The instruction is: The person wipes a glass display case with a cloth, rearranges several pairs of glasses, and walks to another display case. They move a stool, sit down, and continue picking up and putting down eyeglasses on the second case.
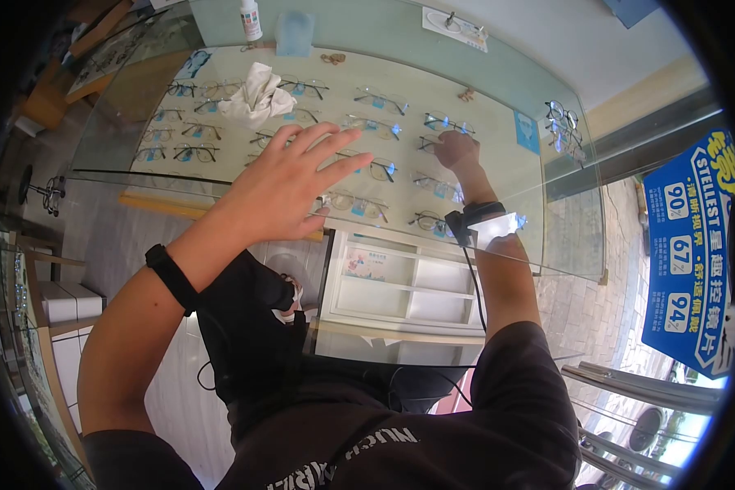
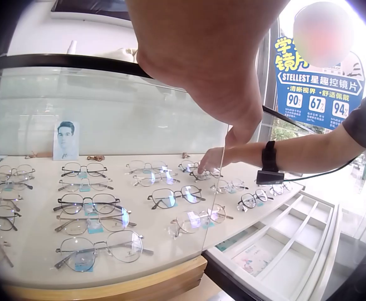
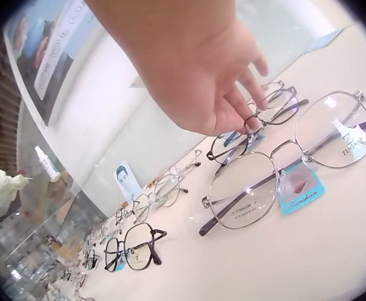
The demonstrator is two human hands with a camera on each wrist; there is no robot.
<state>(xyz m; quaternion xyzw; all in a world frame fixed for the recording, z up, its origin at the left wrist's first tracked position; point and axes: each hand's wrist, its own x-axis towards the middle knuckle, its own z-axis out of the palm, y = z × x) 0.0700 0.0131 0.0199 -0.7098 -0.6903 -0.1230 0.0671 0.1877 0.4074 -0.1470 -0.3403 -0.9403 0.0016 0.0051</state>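
My right hand [image 1: 457, 150] is inside the glass case, and in the right wrist view its thumb and fingertips pinch a dark-rimmed pair of glasses [image 3: 228, 148] at the bridge area. Silver-rimmed glasses [image 3: 244, 188] with a blue tag lie nearer that camera. Over the glass top, my left hand [image 1: 290, 175] is spread with its fingers apart and holds nothing. A crumpled white cloth [image 1: 258, 96] rests on the glass just beyond its fingers. Rows of glasses [image 2: 89, 204] lie on the pale shelf below.
A white bottle [image 1: 251, 20] and a tray with glasses [image 1: 455, 29] stand at the far side of the case top. More glasses [image 1: 562, 118] are at its right end. The glass edge [image 1: 220, 183] runs along the front, above white open compartments [image 1: 380, 282]. A blue sign [image 1: 684, 253] is at the right.
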